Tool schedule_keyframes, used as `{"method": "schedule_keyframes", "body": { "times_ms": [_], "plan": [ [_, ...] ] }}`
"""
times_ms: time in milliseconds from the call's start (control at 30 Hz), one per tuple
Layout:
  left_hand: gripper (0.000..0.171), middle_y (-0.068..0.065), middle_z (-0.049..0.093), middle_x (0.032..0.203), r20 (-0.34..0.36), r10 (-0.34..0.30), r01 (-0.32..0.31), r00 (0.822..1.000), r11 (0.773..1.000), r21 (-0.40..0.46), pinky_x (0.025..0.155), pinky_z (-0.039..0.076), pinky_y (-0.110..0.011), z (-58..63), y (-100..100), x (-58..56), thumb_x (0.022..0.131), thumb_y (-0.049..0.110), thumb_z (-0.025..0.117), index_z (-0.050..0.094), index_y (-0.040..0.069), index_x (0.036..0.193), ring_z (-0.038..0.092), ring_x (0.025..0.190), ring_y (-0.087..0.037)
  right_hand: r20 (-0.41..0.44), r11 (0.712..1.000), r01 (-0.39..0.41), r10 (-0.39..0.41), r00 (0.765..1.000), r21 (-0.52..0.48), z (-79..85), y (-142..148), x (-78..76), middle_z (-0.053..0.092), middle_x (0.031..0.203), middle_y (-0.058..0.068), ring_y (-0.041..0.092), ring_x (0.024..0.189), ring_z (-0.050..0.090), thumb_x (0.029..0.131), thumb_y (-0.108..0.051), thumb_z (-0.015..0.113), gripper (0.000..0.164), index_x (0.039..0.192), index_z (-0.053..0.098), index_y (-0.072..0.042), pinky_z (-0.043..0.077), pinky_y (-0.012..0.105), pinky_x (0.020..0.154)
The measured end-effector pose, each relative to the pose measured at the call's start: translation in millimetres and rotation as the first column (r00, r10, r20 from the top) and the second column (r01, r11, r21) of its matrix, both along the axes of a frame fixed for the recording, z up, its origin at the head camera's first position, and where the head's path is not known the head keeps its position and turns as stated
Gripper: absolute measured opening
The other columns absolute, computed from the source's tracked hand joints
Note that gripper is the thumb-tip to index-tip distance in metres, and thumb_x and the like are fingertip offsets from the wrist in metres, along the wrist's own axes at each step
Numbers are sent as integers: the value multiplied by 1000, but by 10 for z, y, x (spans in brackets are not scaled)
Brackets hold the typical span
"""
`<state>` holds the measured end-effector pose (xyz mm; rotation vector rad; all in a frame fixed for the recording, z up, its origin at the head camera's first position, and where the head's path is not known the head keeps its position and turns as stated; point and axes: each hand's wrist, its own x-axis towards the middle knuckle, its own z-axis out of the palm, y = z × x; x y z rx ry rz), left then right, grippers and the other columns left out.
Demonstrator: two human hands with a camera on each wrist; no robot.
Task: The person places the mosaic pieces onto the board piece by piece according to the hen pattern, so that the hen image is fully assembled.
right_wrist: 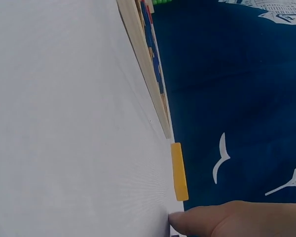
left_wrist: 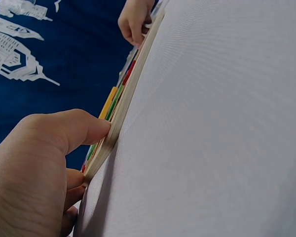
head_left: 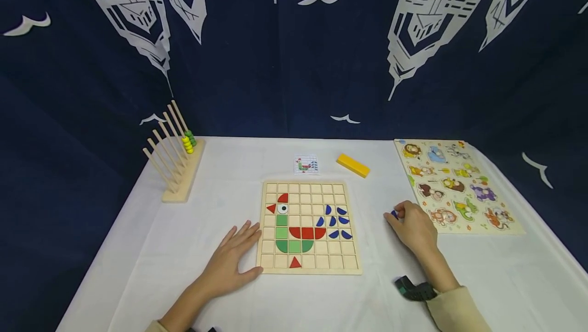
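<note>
A wooden grid board (head_left: 321,265) lies on the table with red, green and blue pieces set out in its squares like a bird. My left hand (head_left: 231,258) rests at the board's left edge with fingers extended; in the left wrist view the thumb (left_wrist: 86,129) touches the board's side. To the right of the board, my right hand (head_left: 415,227) pinches a small blue piece (head_left: 394,214) between thumb and index finger, low over the cloth. That piece is mostly hidden by the fingers, so its full shape cannot be made out.
Behind the board lie a small pattern card (head_left: 306,165) and a yellow bar (head_left: 352,165). A wooden peg stand (head_left: 184,181) with green and yellow beads stands at the left. An animal puzzle board (head_left: 455,184) lies at the right, close beside my right hand.
</note>
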<state>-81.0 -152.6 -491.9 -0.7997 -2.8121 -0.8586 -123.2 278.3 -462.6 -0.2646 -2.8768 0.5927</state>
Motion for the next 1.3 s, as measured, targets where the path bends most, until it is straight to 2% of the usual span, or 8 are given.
{"method": "schedule_keyframes", "body": {
  "times_ms": [300, 467, 633, 767, 867, 1067, 1300],
  "plan": [
    [79, -3, 45, 152, -16, -2, 2, 1000, 1000, -3, 119, 19, -46, 3, -4, -9, 73, 37, 78, 52, 6, 141, 35, 145, -24, -23, 1000, -23, 22, 999, -7, 2, 9, 23, 62, 78, 11, 21, 64, 57, 86, -17, 68, 18, 87, 65, 0, 38, 29, 49],
    [79, -2, 45, 152, -15, -3, 3, 1000, 1000, -4, 120, 19, -45, -2, -14, -8, 73, 37, 77, 52, 7, 141, 34, 146, -24, -56, 993, -111, 108, 993, -38, 30, -114, 92, 63, 75, 8, 16, 63, 56, 85, -14, 72, 14, 86, 67, -1, 41, 27, 52],
    [78, -3, 45, 152, -20, -5, 5, 1000, 1000, 5, 120, 18, -43, -3, -14, -4, 74, 37, 77, 52, 6, 141, 35, 145, -25, -89, 964, -260, 255, 963, -48, 111, -372, 222, 57, 71, -1, 9, 60, 46, 81, -13, 77, 12, 84, 67, -7, 36, 22, 50],
    [78, -3, 45, 152, -20, -4, 4, 1000, 1000, 4, 120, 17, -42, -5, -9, -1, 74, 38, 77, 52, 7, 141, 34, 145, -24, -84, 921, -384, 378, 922, -65, 143, -570, 335, 54, 72, -9, 2, 59, 40, 78, -13, 80, 15, 83, 67, -13, 34, 19, 50],
    [78, -2, 45, 152, -19, -3, 3, 1000, 1000, -2, 120, 17, -42, -4, -4, -2, 74, 38, 77, 52, 7, 142, 34, 146, -24, -82, 894, -441, 435, 897, -77, 129, -664, 391, 53, 73, -14, -3, 58, 38, 77, -14, 81, 16, 82, 67, -17, 34, 18, 50],
    [78, -2, 45, 152, -14, 0, 0, 1000, 1000, -10, 119, 19, -45, -3, -5, -9, 74, 38, 77, 52, 7, 141, 34, 146, -24, -86, 870, -484, 477, 875, -98, 80, -731, 427, 53, 73, -17, -5, 58, 37, 77, -15, 82, 16, 81, 67, -19, 35, 16, 50],
    [78, -3, 45, 152, -27, -9, 8, 1000, 1000, -10, 118, 21, -47, -9, -15, -9, 74, 38, 77, 52, 7, 141, 34, 146, -24, -46, 861, -496, 494, 868, -115, 59, -749, 433, 53, 73, -17, -5, 58, 37, 78, -15, 81, 14, 82, 67, -19, 34, 17, 51]
  ]
}}
